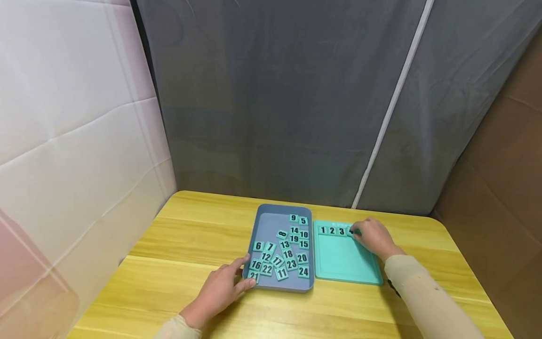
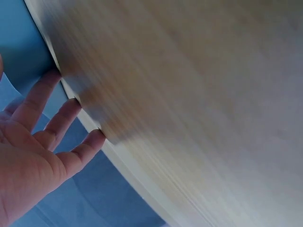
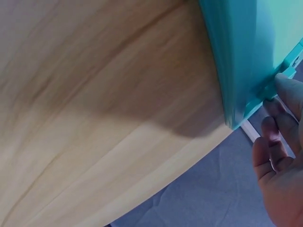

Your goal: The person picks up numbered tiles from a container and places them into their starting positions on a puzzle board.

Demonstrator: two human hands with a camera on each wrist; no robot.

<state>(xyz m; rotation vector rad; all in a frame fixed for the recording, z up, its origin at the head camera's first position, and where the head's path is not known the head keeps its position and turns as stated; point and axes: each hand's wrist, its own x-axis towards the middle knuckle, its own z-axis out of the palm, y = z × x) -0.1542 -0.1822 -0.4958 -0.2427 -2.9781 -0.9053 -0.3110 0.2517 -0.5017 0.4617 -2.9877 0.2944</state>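
At the front left corner of the blue-grey tray (image 1: 277,284), my left hand (image 1: 222,286) rests with its index finger along the side and its thumb at the front rim. The left wrist view shows this hand's fingers (image 2: 64,116) spread and slightly bent against the wooden surface. Over on the teal board (image 1: 348,259), my right hand (image 1: 374,238) pinches the number 4 tile (image 1: 350,231) at the right end of a top row. Tiles 1 (image 1: 322,230), 2 (image 1: 332,230) and 3 (image 1: 341,231) lie left of it. Fingers partly cover the 4.
Several loose number tiles (image 1: 288,254) lie in the tray, mostly toward its right and front, with the 8 tile (image 1: 282,234) turned sideways. Tray and board stand side by side on a wooden table (image 1: 203,235). A grey curtain (image 1: 275,103) hangs behind the table.
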